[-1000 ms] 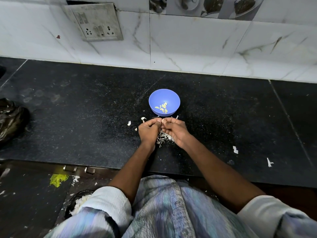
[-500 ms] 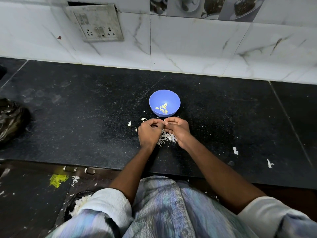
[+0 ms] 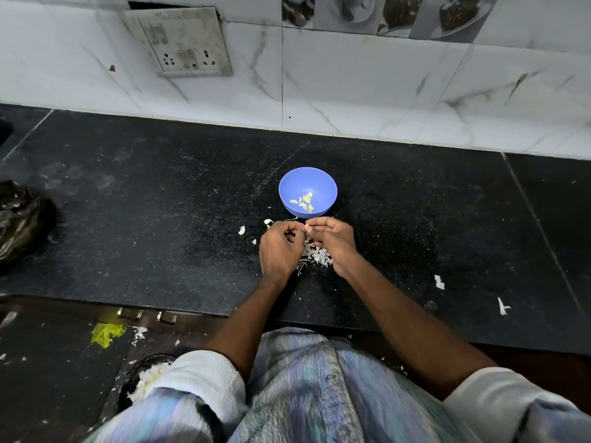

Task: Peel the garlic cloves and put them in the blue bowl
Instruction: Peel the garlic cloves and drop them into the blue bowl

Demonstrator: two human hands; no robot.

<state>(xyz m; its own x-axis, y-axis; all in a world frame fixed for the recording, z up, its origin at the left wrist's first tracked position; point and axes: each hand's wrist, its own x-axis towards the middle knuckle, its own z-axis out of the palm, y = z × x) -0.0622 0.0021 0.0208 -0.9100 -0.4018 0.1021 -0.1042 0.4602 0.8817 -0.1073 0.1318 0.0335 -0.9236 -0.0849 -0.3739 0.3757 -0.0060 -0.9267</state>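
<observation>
Blue bowl (image 3: pixel 307 187) holding peeled cloves (image 3: pixel 303 202) sits mid-countertop (image 3: pixel 160 219). Just before it, right hand (image 3: pixel 332 239) pinches a garlic clove (image 3: pixel 307 226); left hand (image 3: pixel 279 247) curled, contents indiscernible. Peels (image 3: pixel 315 255) underneath.

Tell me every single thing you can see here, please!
blue bowl: one, blue, on the counter just beyond the hands.
peeled garlic cloves: several, pale yellow, inside the bowl.
garlic skins: a heap, white, on the counter under the hands.
loose cloves or skin bits: a few, white, left of the hands.
counter: one, black speckled stone.
wall tiles: white marbled, behind the counter.
switch and socket plate: one, grey-white, on the wall.
dark bag: one, black, far left edge.
left hand: curled, fingertips meeting the right hand's.
right hand: pinching something small and pale, likely a clove.
</observation>
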